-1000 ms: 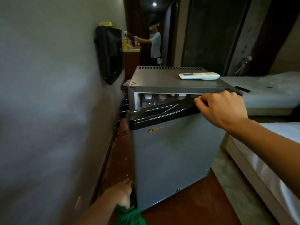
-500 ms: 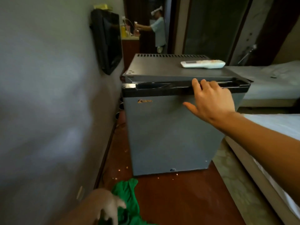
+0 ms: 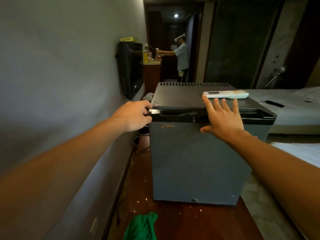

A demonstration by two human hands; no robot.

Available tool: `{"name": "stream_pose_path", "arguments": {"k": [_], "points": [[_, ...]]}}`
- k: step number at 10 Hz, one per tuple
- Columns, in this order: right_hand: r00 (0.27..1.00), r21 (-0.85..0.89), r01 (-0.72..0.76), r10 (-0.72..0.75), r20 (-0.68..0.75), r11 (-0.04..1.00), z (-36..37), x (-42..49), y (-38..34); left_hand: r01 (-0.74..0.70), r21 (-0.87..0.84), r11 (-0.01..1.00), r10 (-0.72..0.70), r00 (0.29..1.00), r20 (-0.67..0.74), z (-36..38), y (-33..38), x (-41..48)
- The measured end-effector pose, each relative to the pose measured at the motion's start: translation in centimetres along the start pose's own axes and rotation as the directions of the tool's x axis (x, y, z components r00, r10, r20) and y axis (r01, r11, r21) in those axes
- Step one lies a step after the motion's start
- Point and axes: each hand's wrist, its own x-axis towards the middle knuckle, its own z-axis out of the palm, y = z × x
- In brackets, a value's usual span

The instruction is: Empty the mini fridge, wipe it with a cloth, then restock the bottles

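Note:
The grey mini fridge [image 3: 199, 161] stands on the wooden floor with its door shut, so the bottles inside are hidden. My left hand [image 3: 134, 116] curls around the top left corner of the door's black handle strip [image 3: 174, 116]. Flat against the upper right of the door lies my right hand [image 3: 222, 118], fingers spread and holding nothing. A green cloth [image 3: 141, 227] lies crumpled on the floor in front of the fridge, clear of both hands.
A white remote [image 3: 226, 94] lies on the fridge top. The wall runs close along the left, with a mounted TV [image 3: 130, 70] and cups [image 3: 142, 134] beside the fridge. Beds [image 3: 294, 153] flank the right. A person [image 3: 181, 56] stands at a far counter.
The fridge door swung shut under my right hand. My left hand let go of the green cloth on the floor and rose to the door's top left corner.

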Motion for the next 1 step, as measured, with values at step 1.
{"name": "stream_pose_path", "arguments": {"k": [1], "points": [[0.999,-0.001,-0.035,0.035,0.015,0.999,0.13,-0.47,-1.44,0.022,0.119,0.993,-0.007,0.992,-0.124,0.42,1.34,0.02]]}}
